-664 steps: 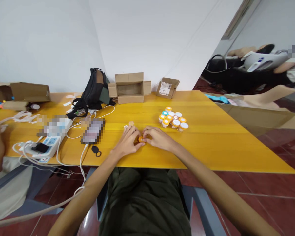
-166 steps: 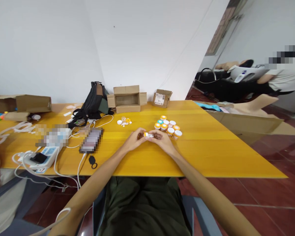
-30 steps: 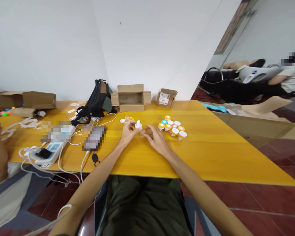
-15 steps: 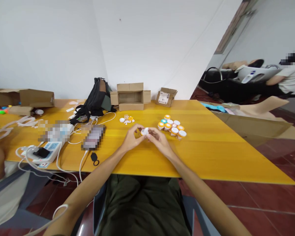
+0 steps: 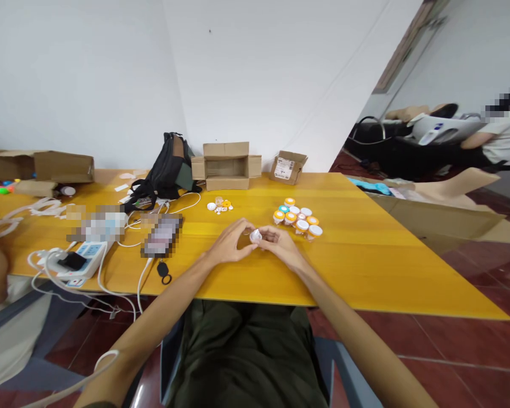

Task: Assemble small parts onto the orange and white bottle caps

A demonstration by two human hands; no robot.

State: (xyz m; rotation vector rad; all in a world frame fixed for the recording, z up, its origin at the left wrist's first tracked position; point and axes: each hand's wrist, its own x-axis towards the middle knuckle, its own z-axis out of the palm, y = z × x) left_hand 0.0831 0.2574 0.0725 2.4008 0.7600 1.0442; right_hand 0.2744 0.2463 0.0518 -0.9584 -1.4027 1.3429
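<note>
Between my two hands, a little above the yellow table (image 5: 365, 266), is a small white round plastic part (image 5: 255, 236); its exact kind is too small to make out. My left hand (image 5: 233, 241) has thumb and fingers closed on its left side. My right hand (image 5: 279, 245) pinches it from the right. To the right of my hands stands a cluster of several small clear jars (image 5: 301, 225) with white, orange and teal lids. Farther back, left of centre, lie several small loose white parts (image 5: 221, 210), with an orange ring (image 5: 226, 203) among them.
An open cardboard box (image 5: 226, 167) and a smaller box (image 5: 288, 168) stand by the wall, with a black backpack (image 5: 170, 170) to the left. A phone (image 5: 163, 236), a power strip (image 5: 87, 262) and white cables spread leftward. A person (image 5: 504, 139) sits far right.
Both hands have moved slightly right and nearer to me with the white part. It now shows more upright between the fingertips. The jars and loose parts stay put.
</note>
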